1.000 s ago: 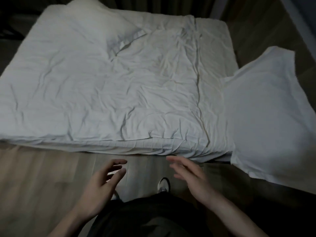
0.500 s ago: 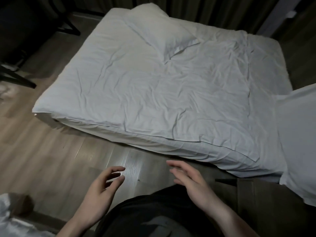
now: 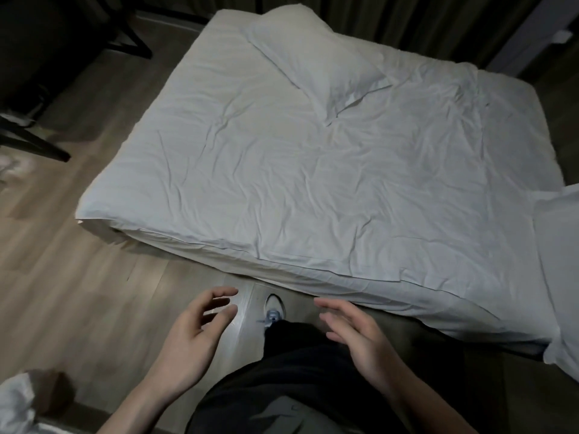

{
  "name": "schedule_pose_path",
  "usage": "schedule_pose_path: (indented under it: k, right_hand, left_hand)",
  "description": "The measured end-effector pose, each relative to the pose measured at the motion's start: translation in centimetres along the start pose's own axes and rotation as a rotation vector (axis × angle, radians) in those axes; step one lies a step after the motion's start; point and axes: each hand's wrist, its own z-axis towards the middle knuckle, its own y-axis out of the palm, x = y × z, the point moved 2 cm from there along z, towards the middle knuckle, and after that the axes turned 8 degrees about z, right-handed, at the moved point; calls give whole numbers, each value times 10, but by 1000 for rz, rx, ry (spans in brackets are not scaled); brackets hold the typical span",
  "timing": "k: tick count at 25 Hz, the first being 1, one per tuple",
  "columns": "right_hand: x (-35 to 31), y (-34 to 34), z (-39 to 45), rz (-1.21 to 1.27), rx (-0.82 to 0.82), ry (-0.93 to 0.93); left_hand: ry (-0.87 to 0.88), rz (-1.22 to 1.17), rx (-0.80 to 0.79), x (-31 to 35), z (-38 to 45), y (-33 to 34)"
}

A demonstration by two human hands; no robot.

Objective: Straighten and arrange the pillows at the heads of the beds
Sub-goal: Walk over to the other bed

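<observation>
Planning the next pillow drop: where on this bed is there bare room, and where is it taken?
Free: the wrinkled duvet from the near edge up to the pillow, and the far-right stretch beside it. Taken: the far-left corner under the skewed pillow. White bedding crowds the right end. Left hand and right hand hover empty over floor.

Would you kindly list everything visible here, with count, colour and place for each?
pillow: one, white, askew at the far end of the bed
bed: one, white wrinkled cover, centre
second white bedding: one, right edge, partly cut off
floor: wood-tone, left and front
dark furniture legs: upper left
curtain: dark, behind the bed
white cloth: bottom left corner, unclear
shoe: one, light, by the bed
left hand: open, empty
right hand: open, empty
</observation>
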Motion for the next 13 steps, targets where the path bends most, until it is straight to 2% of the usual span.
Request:
schedule_pose_path:
  k: [3,8,11,13]
  right_hand:
    - [-36,37,55,15,-54,0]
    - [-108,101,136,-113,-209,-82]
    - [-136,132,159,-112,-210,-108]
    - [-138,151,174,-110,-150,-98]
  left_hand:
    - [-40,24,43,2,21,-38]
    - [-47,15,141,3,69,-110]
    - [-25,5,144,2,94,-150]
    - [-15,23,125,-3,117,-178]
